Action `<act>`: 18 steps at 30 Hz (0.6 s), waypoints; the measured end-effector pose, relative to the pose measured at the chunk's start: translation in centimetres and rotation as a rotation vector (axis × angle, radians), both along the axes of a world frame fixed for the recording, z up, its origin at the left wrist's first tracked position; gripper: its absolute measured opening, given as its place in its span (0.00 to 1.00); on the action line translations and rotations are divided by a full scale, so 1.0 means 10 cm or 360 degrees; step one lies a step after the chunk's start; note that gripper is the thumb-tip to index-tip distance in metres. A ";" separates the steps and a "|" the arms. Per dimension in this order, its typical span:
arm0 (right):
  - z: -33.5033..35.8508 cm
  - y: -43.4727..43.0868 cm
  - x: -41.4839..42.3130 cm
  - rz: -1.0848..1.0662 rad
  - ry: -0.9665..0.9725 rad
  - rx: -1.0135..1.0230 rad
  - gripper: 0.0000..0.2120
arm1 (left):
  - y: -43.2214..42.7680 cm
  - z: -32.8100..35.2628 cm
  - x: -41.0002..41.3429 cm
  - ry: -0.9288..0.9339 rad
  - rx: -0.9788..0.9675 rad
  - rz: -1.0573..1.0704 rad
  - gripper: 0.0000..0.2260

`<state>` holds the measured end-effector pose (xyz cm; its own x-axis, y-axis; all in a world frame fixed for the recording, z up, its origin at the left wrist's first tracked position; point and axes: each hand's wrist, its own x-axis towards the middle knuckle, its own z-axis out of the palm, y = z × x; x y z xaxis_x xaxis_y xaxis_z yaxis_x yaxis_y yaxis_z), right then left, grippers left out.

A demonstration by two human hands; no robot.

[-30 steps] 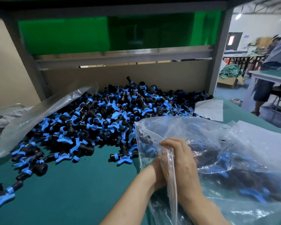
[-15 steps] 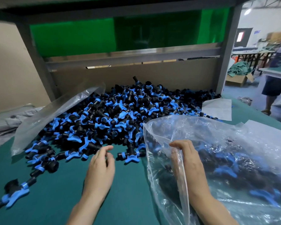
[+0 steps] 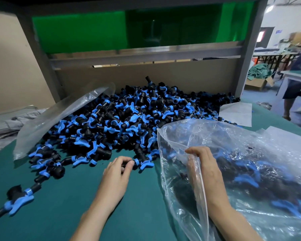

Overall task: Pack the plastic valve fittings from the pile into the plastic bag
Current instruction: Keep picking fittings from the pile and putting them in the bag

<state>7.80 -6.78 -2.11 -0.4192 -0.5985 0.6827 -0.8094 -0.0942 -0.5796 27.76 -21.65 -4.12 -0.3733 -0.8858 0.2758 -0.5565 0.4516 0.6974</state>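
A big pile of black valve fittings with blue handles covers the back of the green table. At the pile's near edge my left hand curls its fingertips round the black end of one valve fitting. A clear plastic bag lies on the right, holding several fittings. My right hand grips the bag's rim and holds its mouth open toward the pile.
An empty clear bag leans on the pile's left side. Loose fittings lie at the front left. A white sheet lies behind the bag. A cardboard wall and grey frame close off the back. A person stands at far right.
My left hand has come away from the bag's mouth, moved left and forward to the pile's near edge, and closed its fingers on a fitting. My right hand keeps its hold on the bag.
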 end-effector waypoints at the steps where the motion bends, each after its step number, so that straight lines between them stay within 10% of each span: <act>1: 0.00 0.00 0.00 -0.0001 -0.0004 0.0004 0.12 | 0.02 0.03 -0.01 0.0185 0.0099 -0.0005 0.04; 7: 0.02 0.02 0.03 -0.0016 -0.0018 0.0008 0.17 | 0.10 0.14 -0.06 0.1003 0.0411 0.0030 0.05; 18: 0.06 0.04 0.05 0.0006 -0.0045 0.0018 0.16 | 0.14 0.17 -0.18 0.1504 0.0892 -0.0010 0.05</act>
